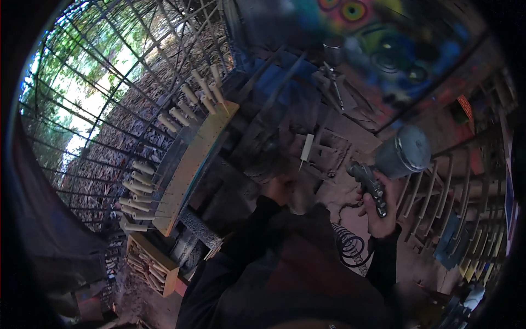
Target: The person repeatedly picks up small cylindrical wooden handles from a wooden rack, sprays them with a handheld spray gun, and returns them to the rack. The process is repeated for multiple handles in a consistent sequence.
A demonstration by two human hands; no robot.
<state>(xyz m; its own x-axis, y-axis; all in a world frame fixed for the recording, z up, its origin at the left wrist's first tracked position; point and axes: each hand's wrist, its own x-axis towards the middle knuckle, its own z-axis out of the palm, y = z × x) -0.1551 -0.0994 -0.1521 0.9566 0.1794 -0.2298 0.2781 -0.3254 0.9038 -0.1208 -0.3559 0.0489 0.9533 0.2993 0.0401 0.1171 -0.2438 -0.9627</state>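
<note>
My right hand point(381, 205) is closed round the grip of a metal spray gun point(368, 182). A grey paint cup point(402, 153) sits at the gun, tilted to the right. My left hand point(279, 189), dark and partly blurred, is closed at the lower end of a thin pin point(300, 165). A pale cylinder point(308, 147) is stuck on top of that pin, slightly tilted, left of the gun. The exact grip of the left fingers is hard to make out.
At left, a long wooden board point(200, 162) carries several pale cylinders point(143, 180) on pins. Below it stands a wooden box point(170, 279) of similar pieces. Another spray gun point(333, 77) hangs ahead. A coiled hose point(348, 241) lies near my right forearm; a slatted rack point(438, 192) stands right.
</note>
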